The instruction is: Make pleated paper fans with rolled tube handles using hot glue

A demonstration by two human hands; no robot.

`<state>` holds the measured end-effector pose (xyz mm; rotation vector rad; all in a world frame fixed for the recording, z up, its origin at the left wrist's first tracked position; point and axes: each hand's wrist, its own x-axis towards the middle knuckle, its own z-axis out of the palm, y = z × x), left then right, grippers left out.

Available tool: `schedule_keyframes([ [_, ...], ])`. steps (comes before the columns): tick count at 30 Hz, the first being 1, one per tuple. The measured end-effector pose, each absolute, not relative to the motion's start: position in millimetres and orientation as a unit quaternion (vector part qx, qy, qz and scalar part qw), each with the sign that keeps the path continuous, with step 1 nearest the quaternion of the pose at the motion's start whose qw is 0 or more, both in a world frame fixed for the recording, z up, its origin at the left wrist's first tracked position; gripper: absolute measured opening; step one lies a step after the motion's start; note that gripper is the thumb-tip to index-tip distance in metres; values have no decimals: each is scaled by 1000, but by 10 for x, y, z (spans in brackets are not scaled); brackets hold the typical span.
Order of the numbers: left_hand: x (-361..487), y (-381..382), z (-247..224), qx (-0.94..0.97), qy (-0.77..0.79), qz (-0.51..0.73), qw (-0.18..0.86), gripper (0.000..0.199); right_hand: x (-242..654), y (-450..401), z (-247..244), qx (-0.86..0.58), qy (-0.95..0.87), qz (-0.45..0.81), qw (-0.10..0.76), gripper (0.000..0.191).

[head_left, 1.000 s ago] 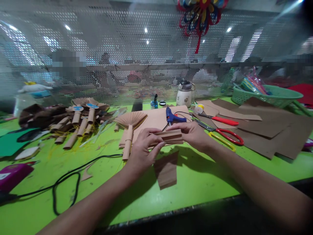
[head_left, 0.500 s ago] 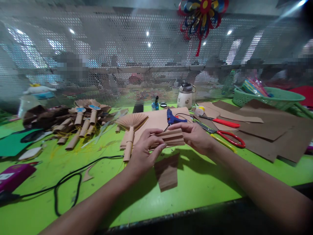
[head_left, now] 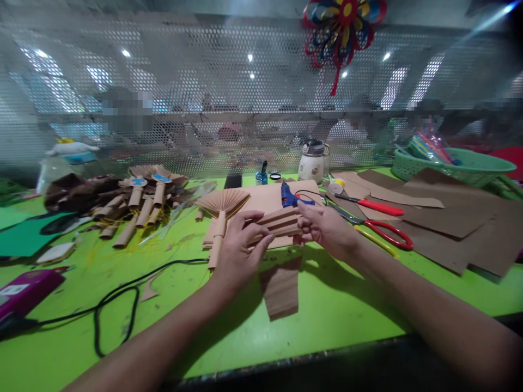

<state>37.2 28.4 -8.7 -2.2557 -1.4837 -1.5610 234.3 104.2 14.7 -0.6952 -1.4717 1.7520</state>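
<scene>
A pleated strip of brown paper (head_left: 280, 224) is held up between both hands over the green table. My left hand (head_left: 244, 243) pinches its left end between thumb and fingers. The fingers of my right hand (head_left: 321, 227) are closed on its right end. Just left of my left hand lies a finished paper fan (head_left: 223, 204) with a rolled handle, on brown sheets. Behind the strip rests a blue glue gun (head_left: 288, 196). Below the hands, a small folded brown paper piece (head_left: 281, 288) lies on the table.
Scissors with red handles (head_left: 390, 234) and brown sheets (head_left: 441, 215) lie at the right, a green basket (head_left: 469, 166) behind them. Several fans (head_left: 143, 204) are piled at the left. A black cable (head_left: 134, 282) loops near a purple power strip (head_left: 30, 291). A bottle (head_left: 311, 163) stands behind.
The fingers of my right hand have curled around the strip's right end, and the strip has tilted, its folds more spread. The whole view has shifted slightly.
</scene>
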Motion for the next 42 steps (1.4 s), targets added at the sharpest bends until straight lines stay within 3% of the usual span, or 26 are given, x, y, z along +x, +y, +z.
schedule_keyframes([
  [4,385,288,-99,-731,-471,-492,39,3,2323,998,102,-282,-613,669,311,38],
  [7,405,277,-104,-734,-474,-485,28,4,2303,958,95,-280,-645,637,317,28],
  [15,392,269,-55,-707,-513,-487,-8,7,2317,944,111,-338,-816,207,420,24],
  [19,435,266,-32,-688,-508,-495,-152,16,2313,937,76,-295,-848,69,435,19],
  [24,536,221,-20,-598,-502,-524,-340,26,2255,827,49,-216,-880,45,420,7],
  [32,632,138,44,-529,-432,-564,-464,48,2166,693,-2,-156,-886,39,435,11],
  [37,631,162,26,-436,-423,-601,-520,28,2139,656,-18,-154,-891,42,425,13],
  [42,579,219,-8,-391,-415,-617,-542,20,2144,642,-13,-121,-883,75,447,14],
])
